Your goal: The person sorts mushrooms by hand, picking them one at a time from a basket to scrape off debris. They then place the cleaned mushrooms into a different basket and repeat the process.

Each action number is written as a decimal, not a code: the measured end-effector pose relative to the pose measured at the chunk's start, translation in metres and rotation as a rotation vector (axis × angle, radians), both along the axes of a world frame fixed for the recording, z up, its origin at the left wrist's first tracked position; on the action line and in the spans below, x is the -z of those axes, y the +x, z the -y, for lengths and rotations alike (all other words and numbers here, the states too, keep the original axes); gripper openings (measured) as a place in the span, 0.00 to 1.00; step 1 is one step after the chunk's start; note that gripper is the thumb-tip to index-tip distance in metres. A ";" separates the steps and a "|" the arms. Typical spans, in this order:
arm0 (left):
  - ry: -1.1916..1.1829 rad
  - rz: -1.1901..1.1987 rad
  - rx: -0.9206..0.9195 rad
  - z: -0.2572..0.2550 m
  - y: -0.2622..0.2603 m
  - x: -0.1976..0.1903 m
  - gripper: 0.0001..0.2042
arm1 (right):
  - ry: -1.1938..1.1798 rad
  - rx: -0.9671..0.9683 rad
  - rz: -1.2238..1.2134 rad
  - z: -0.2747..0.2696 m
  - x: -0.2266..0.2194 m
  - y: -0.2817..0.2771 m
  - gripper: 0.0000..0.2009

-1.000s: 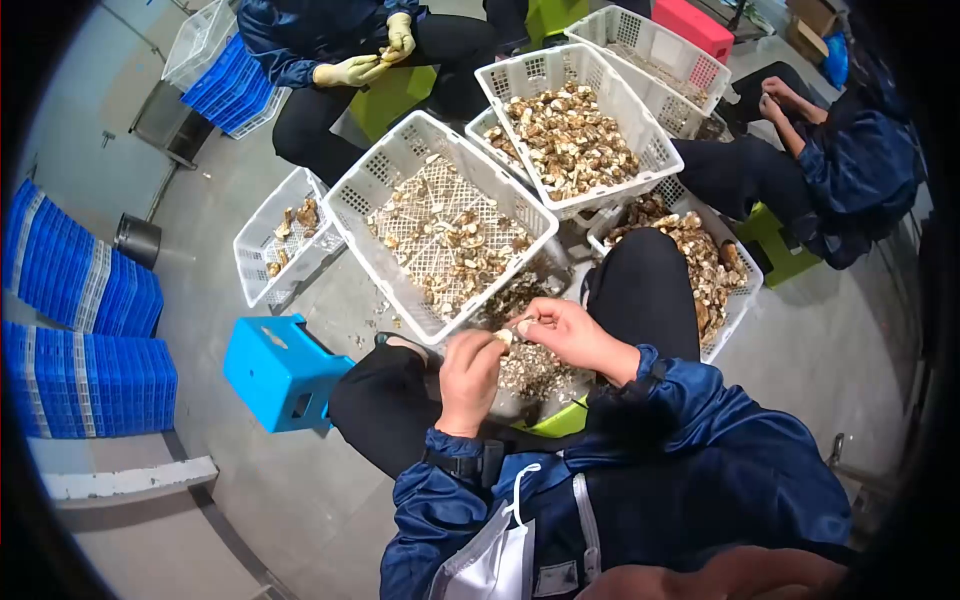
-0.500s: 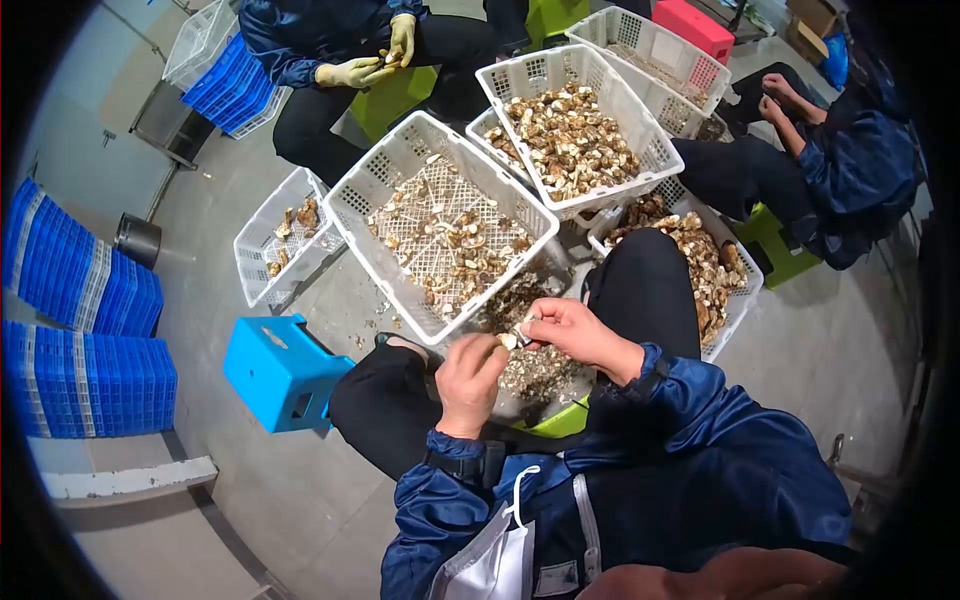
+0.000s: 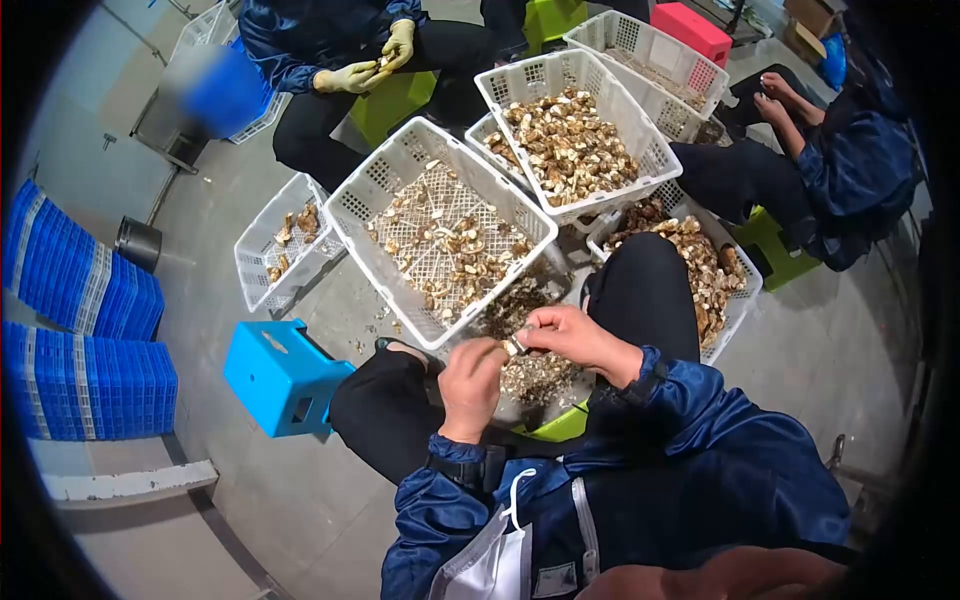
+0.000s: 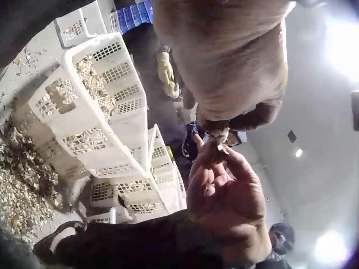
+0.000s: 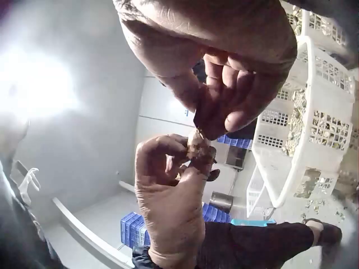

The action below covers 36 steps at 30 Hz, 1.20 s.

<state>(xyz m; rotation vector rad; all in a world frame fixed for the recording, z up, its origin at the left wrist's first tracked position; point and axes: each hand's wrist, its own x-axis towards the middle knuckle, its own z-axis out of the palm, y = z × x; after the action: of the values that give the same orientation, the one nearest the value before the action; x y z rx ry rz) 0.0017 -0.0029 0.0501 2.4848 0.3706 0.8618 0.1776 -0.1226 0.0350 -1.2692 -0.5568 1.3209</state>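
Observation:
Over a heap of mushroom scraps (image 3: 540, 375), my two hands meet in front of the knees. My left hand (image 3: 470, 388) pinches a small brown-and-white mushroom piece (image 5: 197, 148) between thumb and fingers. Thumb and curled fingers of my right hand (image 3: 578, 338) grip a small dark, pointed blade (image 5: 197, 118), mostly covered by the fingers. The blade's tip comes right at the mushroom piece in the right wrist view. A white crate (image 3: 352, 205) with scattered mushroom pieces stands just beyond the hands.
A fuller crate of cut mushrooms (image 3: 575, 145) is stacked behind, and another crate (image 3: 745, 300) stands right of my knee. A blue stool (image 3: 270, 375) and a small crate (image 3: 262, 290) lie left. Two people sit opposite, one wearing pale gloves (image 3: 350, 77).
My hands have drawn closer together around the mushroom piece, so less of it shows. The left fingers have curled in more. The crates have hardly shifted in view.

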 end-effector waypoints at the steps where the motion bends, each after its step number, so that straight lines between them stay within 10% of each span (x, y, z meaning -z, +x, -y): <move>1: -0.097 0.009 -0.004 -0.001 -0.001 0.006 0.15 | -0.003 0.043 -0.076 0.000 0.000 -0.001 0.09; 5: -1.220 0.180 -0.077 -0.002 -0.002 0.016 0.18 | 0.013 0.150 0.029 -0.001 0.002 -0.004 0.09; 16: -1.540 0.020 -0.036 -0.005 -0.008 0.028 0.16 | 0.048 0.165 0.347 -0.003 0.025 -0.018 0.12; 22: -1.726 -0.031 -0.309 -0.029 0.039 0.030 0.13 | 0.207 0.241 0.803 0.012 -0.009 -0.003 0.09; 24: -1.696 -0.063 -0.164 -0.059 0.069 0.047 0.20 | 0.249 0.282 0.829 0.016 -0.011 0.000 0.09; 30: -1.655 0.228 0.238 -0.063 0.175 -0.058 0.27 | 0.224 0.399 0.758 0.032 -0.026 0.013 0.12; 36: -1.893 0.037 0.131 -0.088 0.098 -0.011 0.26 | 0.276 0.337 0.799 0.034 -0.027 0.011 0.11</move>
<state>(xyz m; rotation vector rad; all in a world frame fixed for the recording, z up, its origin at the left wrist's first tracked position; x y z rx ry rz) 0.0996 0.0850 0.0611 0.6972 0.5788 0.1544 0.1889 -0.1563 0.0623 -1.5514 -0.9841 0.4010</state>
